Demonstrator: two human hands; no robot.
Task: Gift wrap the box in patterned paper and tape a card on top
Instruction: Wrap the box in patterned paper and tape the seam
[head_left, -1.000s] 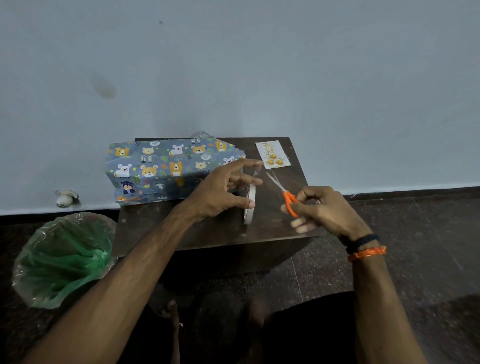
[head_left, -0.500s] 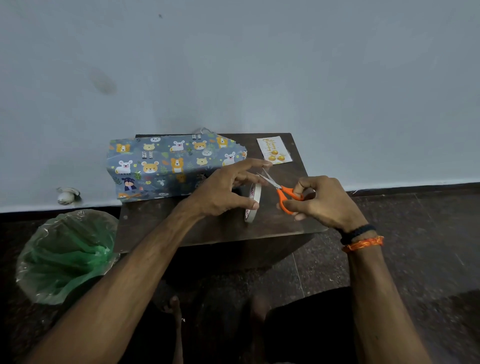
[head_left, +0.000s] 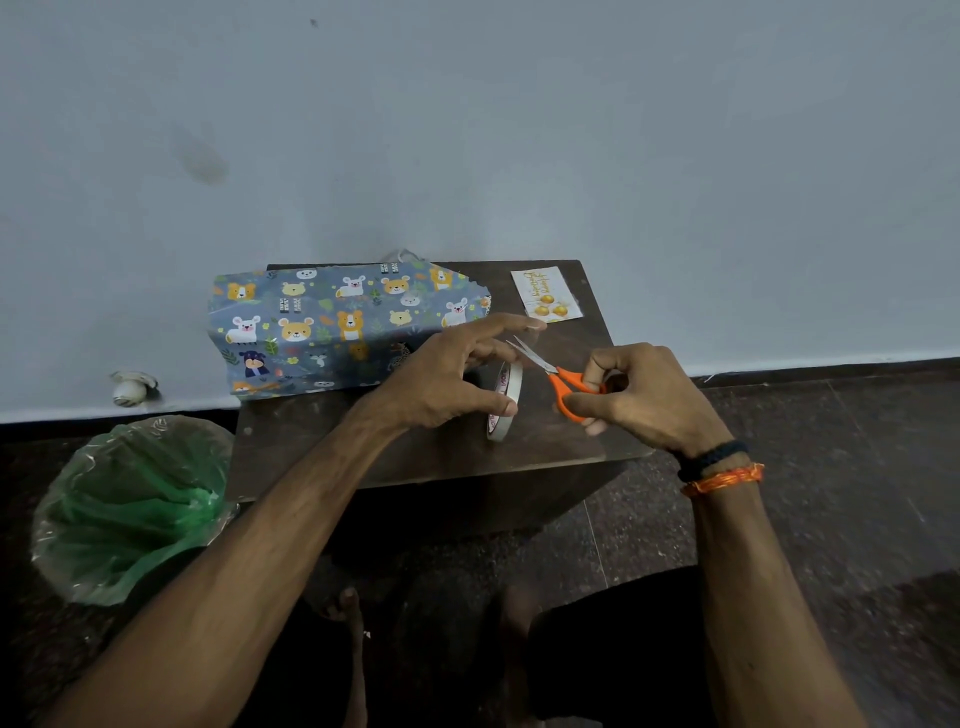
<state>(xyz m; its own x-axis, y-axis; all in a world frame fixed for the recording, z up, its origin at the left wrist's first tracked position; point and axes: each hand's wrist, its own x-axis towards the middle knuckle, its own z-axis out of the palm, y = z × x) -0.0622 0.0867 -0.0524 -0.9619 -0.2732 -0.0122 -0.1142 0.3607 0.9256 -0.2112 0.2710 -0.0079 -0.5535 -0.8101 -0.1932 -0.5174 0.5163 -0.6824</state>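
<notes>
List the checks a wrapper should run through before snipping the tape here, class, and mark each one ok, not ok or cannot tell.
1. Scissors gripped by the orange handles in the right hand: ok.
2. Blades open and pointing toward the left hand's fingers: ok.
3. Tape roll steadied on edge by the left hand: ok.
4. A strip of clear tape pulled out between roll and fingertip: cannot tell, too faint to see.
5. Left index finger clear of the blade tips: not ok, the tips sit right by it.
6. Wrapped box and card within reach on the table: ok; the card is not yet on the box.
</notes>
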